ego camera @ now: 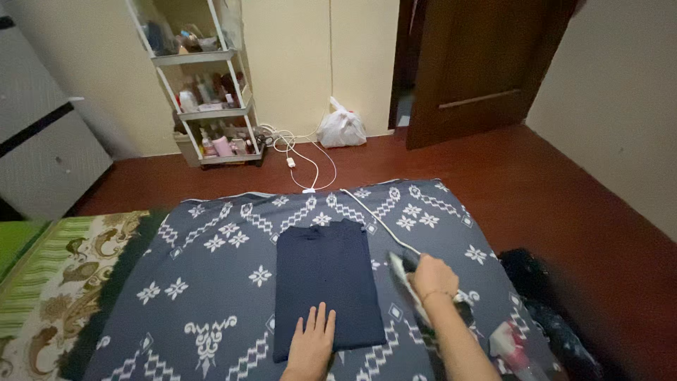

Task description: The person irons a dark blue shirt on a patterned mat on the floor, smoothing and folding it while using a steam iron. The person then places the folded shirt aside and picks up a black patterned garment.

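Note:
A folded dark navy garment (324, 275) lies flat on a blue patterned cloth (211, 282) spread on the floor. My left hand (314, 342) rests palm down on the garment's near edge, fingers apart. To the right of the garment, my right hand (431, 276) grips the handle of a clothes iron (409, 282), which sits on the patterned cloth. The iron's white cord (367, 212) runs back across the cloth toward the wall.
A white shelf rack (208, 92) with bottles stands against the far wall, with a white plastic bag (340, 128) beside it. A brown door (479, 70) stands ajar. A green patterned mat (63, 282) lies left; dark items (543, 310) lie right on the red floor.

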